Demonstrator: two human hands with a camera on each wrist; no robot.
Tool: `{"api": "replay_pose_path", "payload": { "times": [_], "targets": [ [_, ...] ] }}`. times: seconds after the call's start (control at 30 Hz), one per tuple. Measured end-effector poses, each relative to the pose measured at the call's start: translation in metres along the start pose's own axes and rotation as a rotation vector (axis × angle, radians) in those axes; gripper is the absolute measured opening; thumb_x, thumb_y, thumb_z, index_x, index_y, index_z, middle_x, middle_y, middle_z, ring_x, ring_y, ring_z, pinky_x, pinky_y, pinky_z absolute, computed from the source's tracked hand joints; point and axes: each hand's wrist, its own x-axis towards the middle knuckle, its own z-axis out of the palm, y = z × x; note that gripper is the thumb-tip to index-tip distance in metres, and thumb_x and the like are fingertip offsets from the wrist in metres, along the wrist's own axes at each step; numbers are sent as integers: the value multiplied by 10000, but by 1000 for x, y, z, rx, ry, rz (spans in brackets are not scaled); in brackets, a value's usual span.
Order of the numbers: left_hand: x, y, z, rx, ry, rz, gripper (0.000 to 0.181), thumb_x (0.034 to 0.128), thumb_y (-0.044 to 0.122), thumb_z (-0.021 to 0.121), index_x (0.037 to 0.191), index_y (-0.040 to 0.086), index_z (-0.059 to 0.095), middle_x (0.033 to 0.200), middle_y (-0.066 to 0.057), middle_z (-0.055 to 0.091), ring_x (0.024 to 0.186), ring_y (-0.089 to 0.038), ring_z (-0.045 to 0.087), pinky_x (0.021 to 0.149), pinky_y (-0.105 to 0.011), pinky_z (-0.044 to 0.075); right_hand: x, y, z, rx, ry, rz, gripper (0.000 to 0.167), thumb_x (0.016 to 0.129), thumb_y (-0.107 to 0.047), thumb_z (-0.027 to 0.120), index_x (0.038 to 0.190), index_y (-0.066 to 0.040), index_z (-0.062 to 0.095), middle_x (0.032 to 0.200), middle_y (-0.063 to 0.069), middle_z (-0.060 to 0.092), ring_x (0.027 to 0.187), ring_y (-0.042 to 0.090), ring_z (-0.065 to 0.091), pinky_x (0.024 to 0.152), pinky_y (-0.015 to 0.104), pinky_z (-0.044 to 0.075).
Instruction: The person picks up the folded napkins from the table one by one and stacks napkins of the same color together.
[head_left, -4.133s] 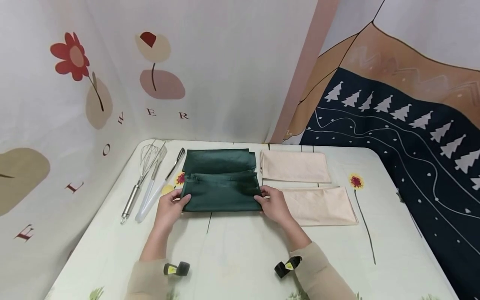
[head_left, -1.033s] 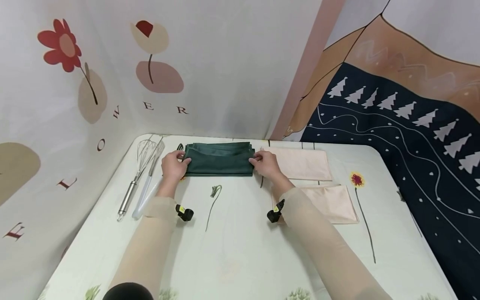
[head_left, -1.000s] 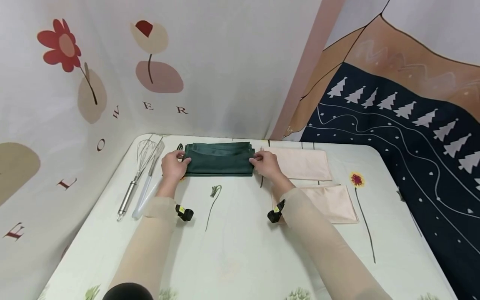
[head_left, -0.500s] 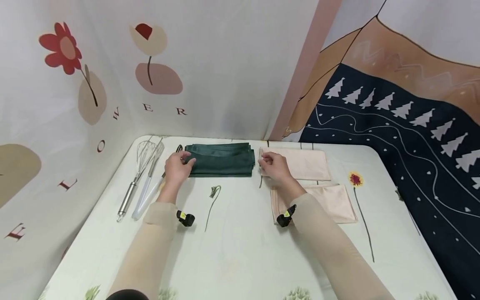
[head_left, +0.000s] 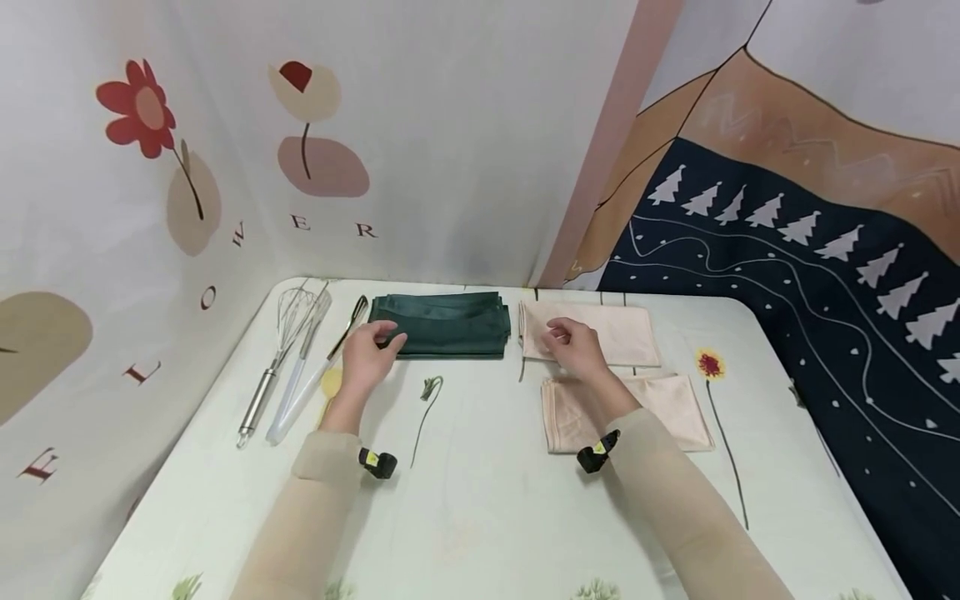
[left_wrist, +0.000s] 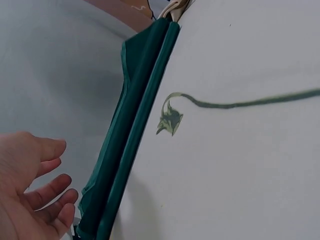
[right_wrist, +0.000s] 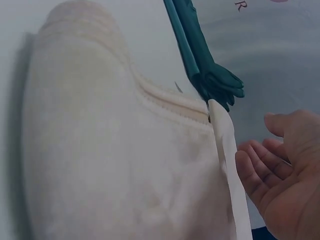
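Observation:
Dark green folded cloths (head_left: 450,329) lie stacked near the table's back edge. My left hand (head_left: 366,358) hovers at their front left corner, fingers loosely bent and holding nothing. In the left wrist view a gap shows between that hand (left_wrist: 35,190) and the green cloths (left_wrist: 132,120). My right hand (head_left: 577,348) is over the far pale pink folded cloth (head_left: 618,332), its fingers relaxed with nothing between them. A second pale pink folded cloth (head_left: 652,412) lies nearer, partly under my right forearm. The right wrist view shows the right hand (right_wrist: 285,175) beside pink cloth (right_wrist: 125,150).
Left of the green stack lie a whisk (head_left: 273,367) and two slim utensils with pale handles, one (head_left: 300,367) next to the whisk, the other (head_left: 318,379) nearer my left hand. The tablecloth (head_left: 480,500) has printed flowers. Fabric walls (head_left: 450,150) rise behind and at the left.
Four seconds ago both hands gripped one green cloth in front of another; it now lies on top of that one. Both hands have let go and drawn back, the right one moving rightward.

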Motion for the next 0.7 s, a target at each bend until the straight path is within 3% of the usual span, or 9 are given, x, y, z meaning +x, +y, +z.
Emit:
{"api": "replay_pose_path", "payload": {
  "times": [0.3, 0.7],
  "targets": [
    [-20, 6, 7, -73, -45, 10, 363, 988, 248, 683, 1269, 20, 666, 1219, -173, 637, 1128, -338, 585, 965, -476, 484, -24, 14, -12, 22, 22, 3, 337, 993, -189, 658, 1253, 26, 660, 1052, 162, 702, 960, 281, 649, 846, 370, 528],
    [-42, 15, 28, -179, -93, 15, 344, 973, 229, 703, 1239, 13, 680, 1185, -166, 667, 1093, -302, 613, 944, -459, 520, -49, 34, -25, 24, 51, 17, 346, 994, -209, 660, 1263, 8, 653, 1077, 155, 703, 987, 291, 648, 879, 404, 529]
  ]
}}
